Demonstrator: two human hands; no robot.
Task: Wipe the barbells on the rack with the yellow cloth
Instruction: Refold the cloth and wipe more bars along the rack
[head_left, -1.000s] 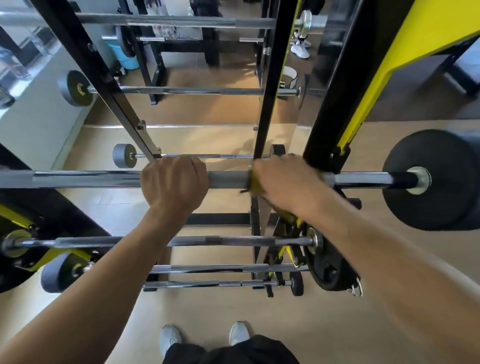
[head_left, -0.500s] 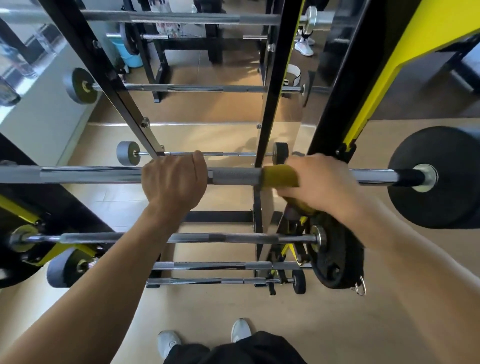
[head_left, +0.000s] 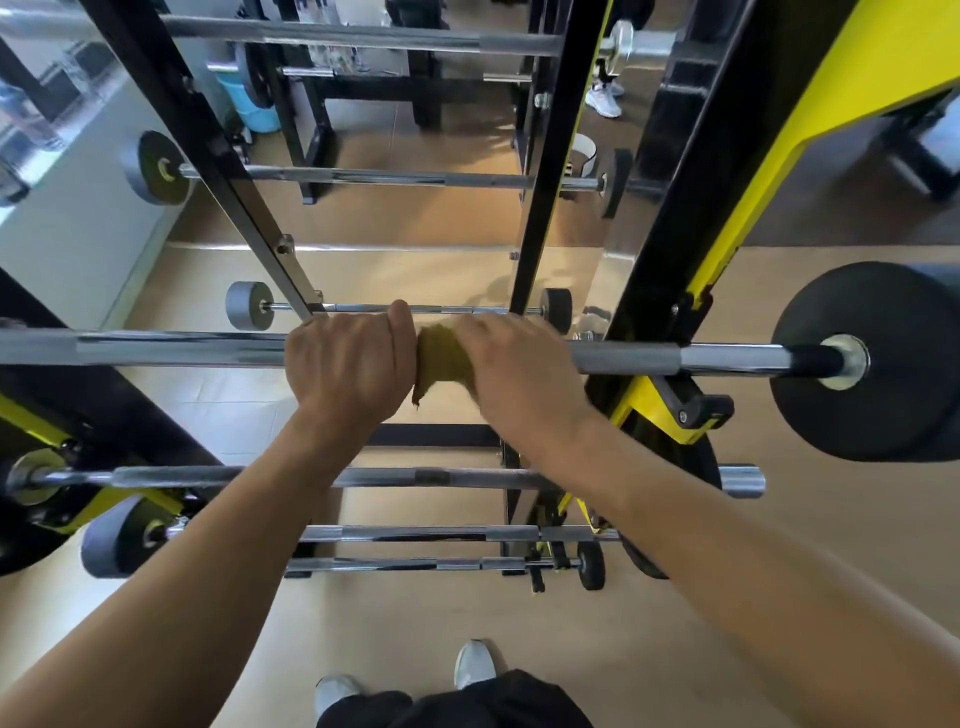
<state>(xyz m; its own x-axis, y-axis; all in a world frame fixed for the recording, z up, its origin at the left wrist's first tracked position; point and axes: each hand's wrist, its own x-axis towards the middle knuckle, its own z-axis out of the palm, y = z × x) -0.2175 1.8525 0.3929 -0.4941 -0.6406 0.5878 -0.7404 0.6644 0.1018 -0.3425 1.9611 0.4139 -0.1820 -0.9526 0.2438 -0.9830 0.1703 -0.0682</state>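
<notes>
Two hands on same barbell (head_left: 675, 358), mid-rack. Left hand (head_left: 348, 366) curls round bare bar; right hand (head_left: 519, 374) clamps yellow cloth (head_left: 441, 358) round bar, touching left hand.

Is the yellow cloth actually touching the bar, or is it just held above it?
Touching. The head view shows the yellow cloth wrapped around the barbell, with the right hand gripping it there, beside the left hand.

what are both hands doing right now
Left hand: closed, fingers curled round the barbell.
Right hand: closed, pressing the yellow cloth round the same bar.
</notes>
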